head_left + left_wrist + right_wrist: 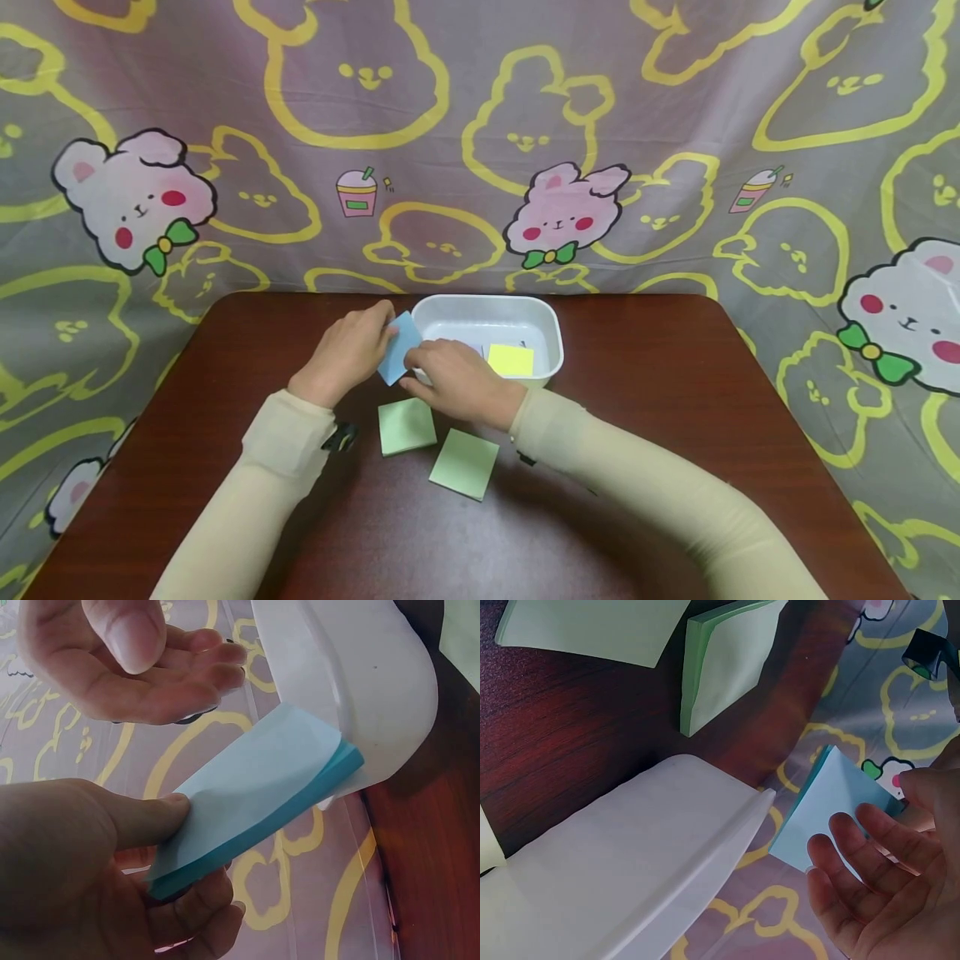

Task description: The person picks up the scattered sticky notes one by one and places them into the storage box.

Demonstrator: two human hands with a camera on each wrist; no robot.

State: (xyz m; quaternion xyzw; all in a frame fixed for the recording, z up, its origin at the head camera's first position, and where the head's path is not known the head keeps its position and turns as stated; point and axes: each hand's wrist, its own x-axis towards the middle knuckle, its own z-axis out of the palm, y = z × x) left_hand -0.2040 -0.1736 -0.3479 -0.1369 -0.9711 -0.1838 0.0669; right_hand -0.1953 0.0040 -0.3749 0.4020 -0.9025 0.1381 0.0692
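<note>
My left hand (347,348) pinches a pad of blue sticky notes (251,784) by one end, thumb on the top sheet and fingers underneath. The pad is held in the air beside the left end of a white plastic tub (556,337). Close to it is my right hand (463,382), its fingers loosely bent; the left wrist view shows a gap between them and the pad. Inside the tub lies a yellow sticky note pad (511,361), next to a pale one (472,347) mostly hidden by my right hand.
Two light green sticky note pads, one at the left (407,427) and one nearer me (465,464), lie on the dark red-brown table (637,383). A yellowish piece (537,382) shows at the tub's front edge. Behind the table hangs a patterned curtain (450,167).
</note>
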